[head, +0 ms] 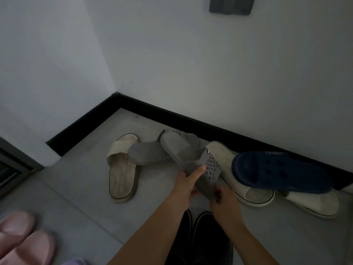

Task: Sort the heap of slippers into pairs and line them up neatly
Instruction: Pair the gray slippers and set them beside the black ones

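Both hands are holding a grey perforated slipper (pixel 193 161) above the heap in a dim floor corner.

The left hand (pixel 188 185) is closing its grip on the slipper's edge, thumb lying over the moulded, hole-punched strap; the right hand (pixel 226 199) is pinching its near end. Beneath it a second grey slipper (pixel 147 153) is resting across a cream slide (pixel 122 175) with a dark-edged sole. To the right, a navy clog (pixel 280 173) with vent holes is lying on two more cream slides (pixel 248 190). Smooth pink slippers (pixel 24 240) are sitting side by side, lower left, on the pale floor (pixel 76 188).
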Demonstrator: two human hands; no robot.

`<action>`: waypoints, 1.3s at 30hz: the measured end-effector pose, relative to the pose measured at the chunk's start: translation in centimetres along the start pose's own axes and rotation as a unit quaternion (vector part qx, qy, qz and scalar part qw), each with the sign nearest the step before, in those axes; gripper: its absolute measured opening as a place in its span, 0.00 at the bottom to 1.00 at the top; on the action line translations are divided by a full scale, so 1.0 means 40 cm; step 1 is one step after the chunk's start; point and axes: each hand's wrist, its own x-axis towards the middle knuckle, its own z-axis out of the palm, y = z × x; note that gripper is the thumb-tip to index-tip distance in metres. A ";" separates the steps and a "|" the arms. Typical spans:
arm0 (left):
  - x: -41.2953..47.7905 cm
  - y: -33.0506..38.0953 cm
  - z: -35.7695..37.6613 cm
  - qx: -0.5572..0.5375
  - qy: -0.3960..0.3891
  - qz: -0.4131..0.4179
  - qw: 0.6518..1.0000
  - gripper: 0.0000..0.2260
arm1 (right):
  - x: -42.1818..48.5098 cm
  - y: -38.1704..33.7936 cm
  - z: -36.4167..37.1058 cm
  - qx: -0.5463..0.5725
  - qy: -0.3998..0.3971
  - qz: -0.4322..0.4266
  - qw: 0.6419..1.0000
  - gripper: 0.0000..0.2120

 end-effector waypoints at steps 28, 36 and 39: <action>0.049 0.152 -0.134 0.183 0.174 0.131 0.959 0.21 | 0.088 -0.065 0.065 0.143 -0.181 0.050 0.972 0.11; 0.160 0.140 -0.086 0.332 0.228 0.197 0.894 0.11 | 0.190 -0.028 0.024 0.031 -0.137 0.032 0.990 0.13; 0.186 0.133 -0.095 0.372 0.218 0.137 0.892 0.14 | 0.202 -0.030 0.045 0.004 -0.147 0.042 0.988 0.08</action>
